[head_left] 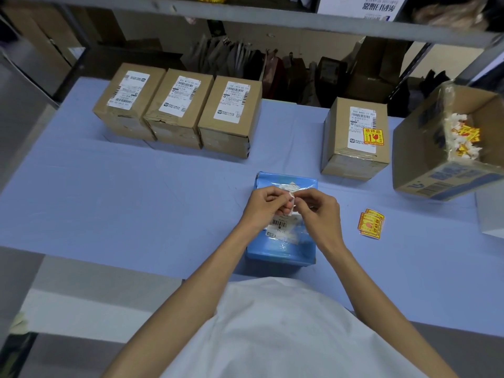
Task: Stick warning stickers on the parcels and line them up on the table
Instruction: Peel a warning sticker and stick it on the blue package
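A blue plastic-wrapped parcel (pixel 283 249) lies on the blue table (pixel 136 192) in front of me. Above it, my left hand (pixel 261 207) and my right hand (pixel 319 211) together pinch a small white sticker backing (pixel 291 196). A small stack of yellow-red warning stickers (pixel 371 223) lies to the right of my hands. Three cardboard parcels (pixel 180 110) stand in a row at the back left, with white labels only. A fourth cardboard parcel (pixel 356 137) at the back right carries a warning sticker (pixel 373 136).
An open cardboard box (pixel 447 148) holding more stickers and backing scraps stands tilted at the right edge. A metal shelf bar (pixel 245 20) runs overhead at the back. Bags and cartons fill the space behind the table.
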